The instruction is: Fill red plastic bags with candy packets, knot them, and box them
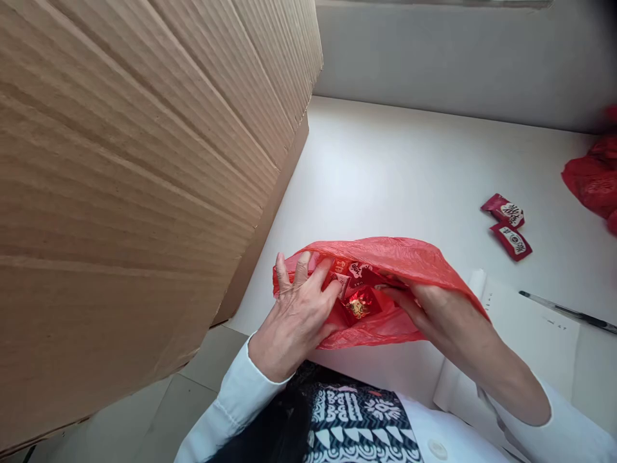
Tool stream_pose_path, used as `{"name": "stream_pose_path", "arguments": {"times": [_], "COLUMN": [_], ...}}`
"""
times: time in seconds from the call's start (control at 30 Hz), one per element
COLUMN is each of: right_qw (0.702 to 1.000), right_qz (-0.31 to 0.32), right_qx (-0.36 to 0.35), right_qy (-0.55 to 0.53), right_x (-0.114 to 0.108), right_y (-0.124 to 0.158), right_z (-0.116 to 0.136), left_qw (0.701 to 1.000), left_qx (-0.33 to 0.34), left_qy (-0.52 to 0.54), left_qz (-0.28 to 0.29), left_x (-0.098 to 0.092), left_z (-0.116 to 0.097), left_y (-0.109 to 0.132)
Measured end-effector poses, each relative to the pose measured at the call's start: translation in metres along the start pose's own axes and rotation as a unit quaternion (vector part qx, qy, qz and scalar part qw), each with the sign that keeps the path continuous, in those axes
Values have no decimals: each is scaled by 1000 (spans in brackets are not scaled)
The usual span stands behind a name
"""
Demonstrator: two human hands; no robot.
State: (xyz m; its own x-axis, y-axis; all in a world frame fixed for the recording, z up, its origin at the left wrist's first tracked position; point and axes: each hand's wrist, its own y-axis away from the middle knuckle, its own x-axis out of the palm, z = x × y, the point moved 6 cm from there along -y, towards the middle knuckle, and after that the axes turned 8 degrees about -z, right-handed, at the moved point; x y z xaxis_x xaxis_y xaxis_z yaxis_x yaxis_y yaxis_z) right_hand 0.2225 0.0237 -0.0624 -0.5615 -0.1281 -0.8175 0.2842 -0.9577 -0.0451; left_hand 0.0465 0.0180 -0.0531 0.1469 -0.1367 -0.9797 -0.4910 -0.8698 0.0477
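Observation:
A thin red plastic bag (400, 257) lies open at the near edge of a white table (400, 167). Inside it show several small red wrapped sweets (359, 302). My left hand (299, 308) grips the bag's left rim, thumb inside, fingers spread over the plastic. My right hand (434, 312) reaches into the bag's mouth from the right; its fingertips are half hidden by the red film, so what they touch is unclear.
A large cardboard box (135, 180) fills the left half of the view. Two red sweet packets (506, 225) lie on the table to the right, another red bag (595, 180) at the far right edge. White paper (530, 321) and a pen (569, 312) lie near my right arm.

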Motion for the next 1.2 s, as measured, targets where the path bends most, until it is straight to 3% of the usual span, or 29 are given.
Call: {"name": "stream_pose_path", "arguments": {"times": [0.17,0.33,0.43,0.53,0.63,0.7,0.87,1.0,1.13,1.2], "right_qw": [976,964,978,992,986,978,980,974,968,967], "right_qz": [112,111,64,2,-31,-43,-43,-97,-34,-12], "right_qx": [94,48,-29,-111,-127,-121,-121,-129,-162,-168], "right_qy": [-159,-236,-195,-61,107,161,155,160,188,189], "right_x": [4,-4,-11,-18,-25,-30,-31,-16,6,5], "right_y": [-10,-11,-10,-2,11,18,23,17,21,25], "right_z": [5,18,26,29,19,12,16,30,29,25], "left_qw": [995,974,970,982,992,990,990,993,990,987], "left_qx": [-28,-45,-30,-2,-7,-14,12,25,17,13], "left_qy": [74,203,220,160,37,-23,-62,-51,-44,-42], "left_qz": [-58,-92,-96,-100,-124,-136,-124,-108,-135,-155], "left_x": [-11,-18,-21,-21,-21,-21,-17,-19,-26,-29], "left_z": [3,-3,-9,-14,-12,-11,-14,-14,-10,-8], "left_y": [-5,-7,-7,-5,-2,-1,-3,-3,0,2]}}
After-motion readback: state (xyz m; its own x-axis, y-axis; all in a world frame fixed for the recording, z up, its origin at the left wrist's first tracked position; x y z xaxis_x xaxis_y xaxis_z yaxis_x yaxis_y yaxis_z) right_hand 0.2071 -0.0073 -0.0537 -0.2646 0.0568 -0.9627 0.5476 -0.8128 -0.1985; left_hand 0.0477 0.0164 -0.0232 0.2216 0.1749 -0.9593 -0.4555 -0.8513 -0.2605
